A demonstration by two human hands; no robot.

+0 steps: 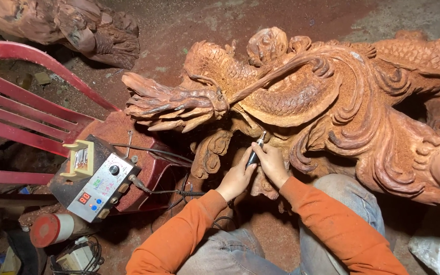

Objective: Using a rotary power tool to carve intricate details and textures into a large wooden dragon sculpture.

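The rotary carving tool [254, 153] sat upright and slightly tilted between both hands, its thin metal tip pressed against the underside of the large reddish wood carving [332, 97], just below the scaled, curling body. The left hand [236, 179] was closed around the lower part of the tool's dark handle, and the right hand [271, 164] wrapped it from the other side, fingers curled tight, so both hands held the same tool and touched each other. Both arms wore orange sleeves [332, 224] and rested over knees in grey jeans [230, 252].

The carving spread across the upper and right part of the view, a dragon-like form with a spiked, horned head [171, 104] pointing left and wavy tendrils running to the right. It lay low over a floor [189, 25] covered in red sawdust.

To the left, a red plastic chair [21, 112] carried a grey control box [98, 186] with a knob, a red digital readout and blue buttons; a black cable [169, 192] ran from it towards the hands. Near the box lay a red-capped cylinder [52, 229]. Another rough wood piece [77, 25] lay at the top left.
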